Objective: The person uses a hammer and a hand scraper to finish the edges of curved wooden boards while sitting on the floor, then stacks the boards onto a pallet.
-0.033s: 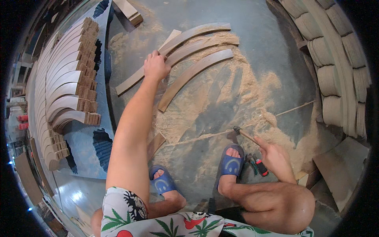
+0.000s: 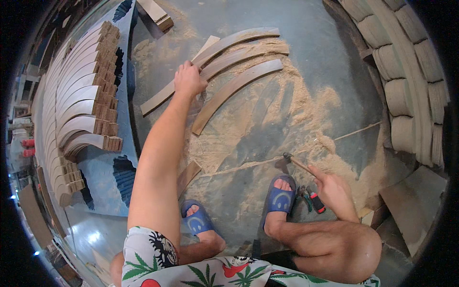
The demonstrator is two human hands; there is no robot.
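- Left hand (image 2: 190, 79), arm stretched straight toward 12 o'clock, presses palm-down, fingers curled, on a curved wooden strip (image 2: 217, 52) lying in sawdust (image 2: 296, 103).
- Right hand (image 2: 336, 192), at 4 o'clock beside the knee, grips a hammer (image 2: 297, 161) by its handle, head pointing toward 10 o'clock.

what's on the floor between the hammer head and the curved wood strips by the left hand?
Head view: only loose sawdust over bare concrete separates the hammer in the right hand from the curved wood strips under the left hand.

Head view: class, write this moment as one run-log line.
left hand: on curved wooden strip | right hand: gripping hammer | pliers: on floor beside right sandal | sawdust: spread over floor
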